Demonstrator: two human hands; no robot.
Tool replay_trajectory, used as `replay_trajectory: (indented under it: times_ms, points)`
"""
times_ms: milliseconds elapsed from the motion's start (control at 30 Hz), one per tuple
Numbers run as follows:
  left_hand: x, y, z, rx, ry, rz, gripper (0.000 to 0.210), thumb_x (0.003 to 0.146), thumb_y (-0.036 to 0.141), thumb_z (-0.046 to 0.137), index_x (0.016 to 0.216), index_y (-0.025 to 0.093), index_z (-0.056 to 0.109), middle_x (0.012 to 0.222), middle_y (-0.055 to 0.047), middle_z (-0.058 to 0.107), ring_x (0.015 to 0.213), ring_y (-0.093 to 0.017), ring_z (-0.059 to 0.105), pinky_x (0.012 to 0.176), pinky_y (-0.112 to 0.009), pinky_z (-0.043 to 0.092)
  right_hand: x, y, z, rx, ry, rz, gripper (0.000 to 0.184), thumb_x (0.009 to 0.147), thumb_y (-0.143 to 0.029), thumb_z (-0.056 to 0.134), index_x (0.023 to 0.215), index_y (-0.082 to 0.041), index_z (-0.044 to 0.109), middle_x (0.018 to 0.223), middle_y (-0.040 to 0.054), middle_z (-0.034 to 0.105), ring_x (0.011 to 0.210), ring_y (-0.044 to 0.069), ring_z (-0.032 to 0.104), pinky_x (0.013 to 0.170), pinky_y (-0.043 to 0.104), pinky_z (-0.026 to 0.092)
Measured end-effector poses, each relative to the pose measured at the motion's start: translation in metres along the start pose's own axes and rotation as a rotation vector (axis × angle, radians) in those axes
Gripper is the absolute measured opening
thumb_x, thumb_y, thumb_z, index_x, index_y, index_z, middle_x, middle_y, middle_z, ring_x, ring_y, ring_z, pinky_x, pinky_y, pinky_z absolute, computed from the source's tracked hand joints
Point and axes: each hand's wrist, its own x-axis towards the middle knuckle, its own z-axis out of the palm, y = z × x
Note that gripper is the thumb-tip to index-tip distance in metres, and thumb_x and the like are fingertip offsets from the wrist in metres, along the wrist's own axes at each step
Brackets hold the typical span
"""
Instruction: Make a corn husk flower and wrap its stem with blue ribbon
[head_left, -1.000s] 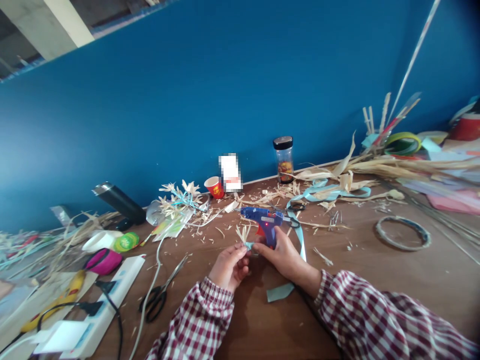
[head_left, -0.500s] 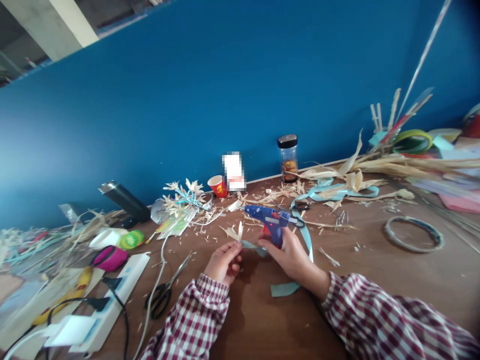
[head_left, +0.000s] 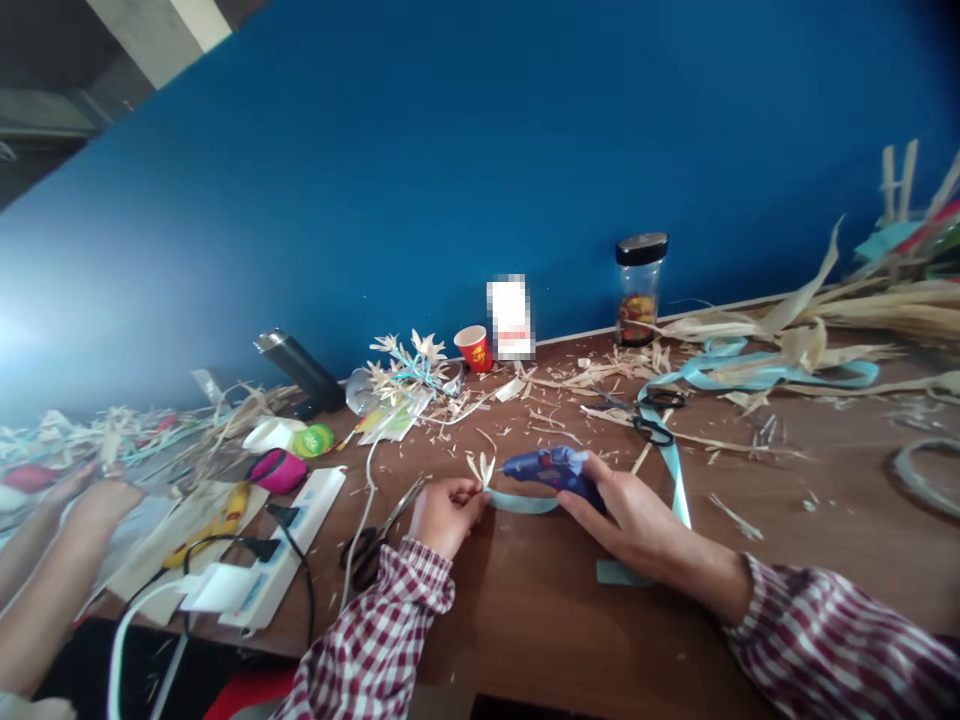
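Pinched in the fingers of my left hand (head_left: 448, 515) is a small pale flower of dried husk (head_left: 481, 470), with a light blue ribbon (head_left: 523, 502) running from it to the right. My right hand (head_left: 637, 515) is closed around a blue glue gun (head_left: 547, 468). The gun's nozzle points left, close beside the flower; I cannot tell whether they touch. The ribbon passes below the gun, and a loose end lies on the table under my right wrist. Black-handled scissors (head_left: 365, 555) rest by my left sleeve.
A white power strip (head_left: 289, 555) with plugs and cables lies at left. Behind stand a bunch of husk flowers (head_left: 411, 370), a red paper cup (head_left: 475, 350) and a lidded jar (head_left: 640, 290). Husk scraps litter the table (head_left: 517, 620). Another person's hands (head_left: 97, 505) are at far left.
The glue gun has tilted lower, its nozzle now near the flower's base. The view has shifted left, bringing the other person's arms into sight.
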Motion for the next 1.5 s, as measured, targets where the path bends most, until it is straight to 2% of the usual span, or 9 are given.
replay_trajectory:
  times_ms: [100, 267, 467, 633, 767, 933, 1133, 1300, 1500]
  points:
    - [-0.01, -0.006, -0.001, -0.038, 0.039, 0.075, 0.035, 0.065, 0.032, 0.066, 0.095, 0.014, 0.061, 0.06, 0.001, 0.061, 0.046, -0.011, 0.054, 0.041, -0.021, 0.044, 0.0, -0.001, 0.001, -0.016, -0.029, 0.003, 0.023, 0.086, -0.042, 0.041, 0.093, -0.021, 0.046, 0.067, 0.0017, 0.061, 0.059, 0.018, 0.058, 0.053, 0.026, 0.037]
    - [-0.028, -0.017, 0.001, 0.144, 0.194, 0.331, 0.015, 0.07, 0.024, 0.062, 0.084, 0.017, 0.064, 0.074, -0.003, 0.066, 0.056, -0.012, 0.057, 0.054, -0.022, 0.047, 0.001, -0.002, -0.001, 0.041, -0.006, -0.013, 0.021, 0.086, -0.04, 0.042, 0.092, -0.021, 0.049, 0.073, 0.0024, 0.063, 0.064, 0.018, 0.059, 0.056, 0.026, 0.038]
    - [-0.032, -0.019, 0.002, 0.311, 0.219, 0.55, 0.016, 0.077, 0.016, 0.053, 0.083, 0.018, 0.068, 0.078, -0.004, 0.067, 0.071, -0.016, 0.06, 0.067, -0.027, 0.048, -0.001, -0.012, -0.005, -0.021, -0.021, -0.012, 0.023, 0.087, -0.04, 0.041, 0.086, -0.019, 0.048, 0.067, 0.0011, 0.06, 0.058, 0.015, 0.055, 0.053, 0.025, 0.036]
    - [-0.033, -0.021, 0.004, 0.429, 0.266, 0.518, 0.016, 0.077, 0.016, 0.053, 0.081, 0.019, 0.068, 0.075, -0.005, 0.065, 0.071, -0.017, 0.059, 0.067, -0.028, 0.046, -0.009, -0.025, -0.007, -0.232, -0.136, -0.059, 0.026, 0.087, -0.042, 0.039, 0.098, -0.02, 0.047, 0.065, 0.0005, 0.06, 0.055, 0.016, 0.056, 0.05, 0.025, 0.032]
    - [-0.034, -0.023, 0.005, 0.479, 0.263, 0.495, 0.016, 0.079, 0.02, 0.051, 0.083, 0.019, 0.067, 0.075, -0.005, 0.063, 0.07, -0.017, 0.058, 0.066, -0.027, 0.045, -0.011, -0.034, -0.004, -0.323, -0.144, -0.097, 0.027, 0.089, -0.043, 0.036, 0.1, -0.021, 0.047, 0.069, 0.0018, 0.063, 0.059, 0.017, 0.059, 0.052, 0.025, 0.031]
    - [-0.036, -0.016, 0.002, 0.565, 0.238, 0.39, 0.018, 0.081, 0.025, 0.05, 0.082, 0.02, 0.066, 0.079, -0.005, 0.064, 0.074, -0.018, 0.059, 0.068, -0.028, 0.043, -0.004, -0.039, 0.001, -0.217, -0.091, -0.043, 0.029, 0.089, -0.043, 0.037, 0.101, -0.019, 0.048, 0.076, 0.0049, 0.064, 0.067, 0.019, 0.061, 0.057, 0.026, 0.037]
    - [-0.029, -0.004, -0.003, 0.71, 0.136, 0.282, 0.019, 0.081, 0.019, 0.045, 0.072, 0.017, 0.062, 0.077, -0.008, 0.063, 0.072, -0.02, 0.059, 0.063, -0.028, 0.041, -0.009, -0.041, -0.002, -0.003, -0.004, 0.06, 0.029, 0.088, -0.041, 0.037, 0.1, -0.019, 0.05, 0.074, 0.0025, 0.064, 0.064, 0.017, 0.059, 0.057, 0.025, 0.041]
    - [-0.029, -0.007, -0.008, 0.442, 0.125, 0.309, 0.02, 0.08, 0.023, 0.044, 0.066, 0.017, 0.057, 0.066, -0.004, 0.06, 0.066, -0.017, 0.058, 0.063, -0.029, 0.043, -0.025, -0.04, -0.002, -0.058, 0.01, 0.073, 0.03, 0.085, -0.042, 0.043, 0.098, -0.017, 0.05, 0.075, 0.0047, 0.064, 0.066, 0.02, 0.059, 0.059, 0.028, 0.041]
    - [-0.04, -0.004, -0.004, -0.24, -0.049, 0.022, 0.019, 0.072, 0.035, 0.054, 0.074, 0.017, 0.054, 0.057, 0.002, 0.056, 0.045, -0.011, 0.052, 0.042, -0.021, 0.044, -0.04, -0.043, 0.001, 0.103, 0.066, 0.126, 0.027, 0.088, -0.04, 0.038, 0.096, -0.017, 0.05, 0.077, 0.0043, 0.063, 0.07, 0.018, 0.06, 0.066, 0.029, 0.045]
